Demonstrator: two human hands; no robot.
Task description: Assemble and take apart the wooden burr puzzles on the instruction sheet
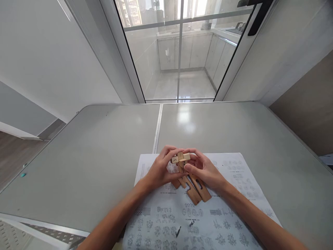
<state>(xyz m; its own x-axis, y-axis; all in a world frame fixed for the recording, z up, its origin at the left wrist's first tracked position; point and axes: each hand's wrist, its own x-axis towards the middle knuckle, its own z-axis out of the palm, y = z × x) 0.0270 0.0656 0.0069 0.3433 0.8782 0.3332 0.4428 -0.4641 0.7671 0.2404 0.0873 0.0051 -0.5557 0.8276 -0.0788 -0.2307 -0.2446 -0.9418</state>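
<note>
Between both hands is a small wooden interlocking puzzle (181, 158), made of pale crossed blocks with dark marks on some ends. My left hand (163, 167) closes round its left side, thumb low and fingers over the top. From the right, my right hand (201, 168) grips it, thumb in front and fingers behind. Below the hands, flat wooden puzzle pieces (199, 187) with notches and slots lie on a printed instruction sheet (182, 218). Part of those pieces is hidden behind the fingers. The sheet carries rows of small assembly drawings.
The grey table (109, 146) has a pale seam (157, 128) running away from me. A small teal object (23, 174) is near its left edge. Beyond the far edge stands a glass door (179, 52) with a black handle (260, 17). A white perforated seat (15, 232) is at lower left.
</note>
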